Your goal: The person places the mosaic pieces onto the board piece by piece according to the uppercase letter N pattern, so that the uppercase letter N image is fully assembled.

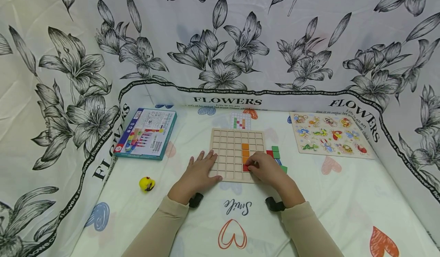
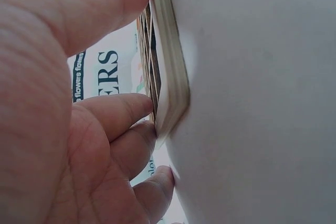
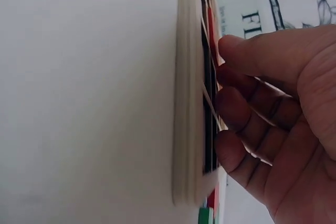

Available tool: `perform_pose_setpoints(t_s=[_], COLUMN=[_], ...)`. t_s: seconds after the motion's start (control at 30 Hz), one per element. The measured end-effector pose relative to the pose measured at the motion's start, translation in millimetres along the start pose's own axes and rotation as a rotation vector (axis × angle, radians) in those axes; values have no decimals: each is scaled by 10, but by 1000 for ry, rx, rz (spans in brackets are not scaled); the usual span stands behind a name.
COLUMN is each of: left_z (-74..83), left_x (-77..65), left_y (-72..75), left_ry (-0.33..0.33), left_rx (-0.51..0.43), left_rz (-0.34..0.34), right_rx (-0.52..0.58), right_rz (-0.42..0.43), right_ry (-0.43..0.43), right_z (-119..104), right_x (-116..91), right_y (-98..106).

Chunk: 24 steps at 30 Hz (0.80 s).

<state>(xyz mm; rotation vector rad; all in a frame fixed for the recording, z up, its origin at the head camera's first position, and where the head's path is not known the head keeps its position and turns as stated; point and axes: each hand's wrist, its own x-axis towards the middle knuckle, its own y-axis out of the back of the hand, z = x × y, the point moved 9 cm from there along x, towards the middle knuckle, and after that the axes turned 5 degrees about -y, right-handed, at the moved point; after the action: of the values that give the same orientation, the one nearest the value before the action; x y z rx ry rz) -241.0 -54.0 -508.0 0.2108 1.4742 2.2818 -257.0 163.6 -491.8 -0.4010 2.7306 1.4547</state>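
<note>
We find both forearms extended forward. The left hand has fingers spread; the right hand has fingers curled.

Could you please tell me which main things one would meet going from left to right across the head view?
Flat box, left hand, wooden grid board, green tiles, colourful picture board.

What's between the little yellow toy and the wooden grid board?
In the head view, the left hand lies between the yellow toy and the grid board, with white cloth showing between toy and hand.
</note>
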Motion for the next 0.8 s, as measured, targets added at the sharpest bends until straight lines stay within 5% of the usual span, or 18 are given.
perform_pose_setpoints(t_s=[0.37,0.8], left_z=[-15,9], left_x=[-5,-19], left_y=[-23,19], left_ry=[19,5], left_rx=[6,-6], left_rz=[-17,1], right_rx=[-19,-253], right_rz=[66,25], right_ry=[-66,-67], right_z=[368,502], right_x=[72,233], right_y=[447,490])
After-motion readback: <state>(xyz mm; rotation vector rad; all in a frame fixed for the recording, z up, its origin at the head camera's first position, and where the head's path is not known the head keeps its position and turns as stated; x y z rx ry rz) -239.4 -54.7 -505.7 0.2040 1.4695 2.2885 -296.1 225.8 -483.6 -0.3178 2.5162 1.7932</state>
